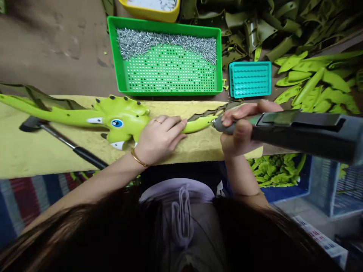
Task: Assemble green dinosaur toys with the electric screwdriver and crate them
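Head view: on a mat (204, 149) atop the brown table (70, 49), the left hand (160, 136) clasps the toy (129, 119); the right hand (241, 126) grips a driver (306, 130), tip at the toy's right end. Beyond sits a tray (170, 93); below, a crate (289, 193).

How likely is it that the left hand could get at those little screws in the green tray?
Probably yes, once freed: the left hand holds the lime-green toy, but only the near wall of the green tray seems to stand between that hand and the screws.
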The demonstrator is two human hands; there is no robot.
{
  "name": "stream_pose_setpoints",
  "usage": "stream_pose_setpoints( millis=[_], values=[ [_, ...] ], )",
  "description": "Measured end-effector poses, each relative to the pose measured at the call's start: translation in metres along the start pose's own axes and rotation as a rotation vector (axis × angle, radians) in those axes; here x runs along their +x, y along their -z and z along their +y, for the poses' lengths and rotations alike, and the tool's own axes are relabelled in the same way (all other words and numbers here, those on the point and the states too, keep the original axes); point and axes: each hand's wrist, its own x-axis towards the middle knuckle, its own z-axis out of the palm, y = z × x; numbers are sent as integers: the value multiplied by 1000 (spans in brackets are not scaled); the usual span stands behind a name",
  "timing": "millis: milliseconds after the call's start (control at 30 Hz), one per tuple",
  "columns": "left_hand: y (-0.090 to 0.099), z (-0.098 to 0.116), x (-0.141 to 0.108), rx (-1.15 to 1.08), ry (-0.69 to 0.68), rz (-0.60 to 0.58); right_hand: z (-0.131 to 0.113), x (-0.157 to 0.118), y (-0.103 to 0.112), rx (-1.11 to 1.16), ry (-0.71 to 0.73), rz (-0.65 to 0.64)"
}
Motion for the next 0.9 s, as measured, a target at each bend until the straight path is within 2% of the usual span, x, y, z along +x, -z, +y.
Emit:
stream_pose_setpoints(
  millis=[167, 267, 367, 433, 533, 700, 800, 900],
  values=[
    [2, 1, 0, 0, -6, 14, 5, -6, 0, 26, 24, -44],
    [2, 2, 1, 10, -16, 41, 4, 1, -1, -5, 42, -89],
    [1, 4, 4, -1, -9, 59, 7, 24, -12, -15, 67, 17],
    [1, 6, 7, -3, 7, 72, 15, 40, -25, -28, 3, 33],
    [7, 10, 11, 63, -26, 80, 36, 55, -46, -58, -140, -31],
    [26, 1, 5, 179, -55, -2, 63, 51, -65, -20, -16, 57],
    [27, -8, 1, 135, -84, 1, 64, 48, -65, 15, -41, 46],
    [23, -12, 0, 104, -49, 47, 62, 48, -65, 26, -88, 4]
  ],
)
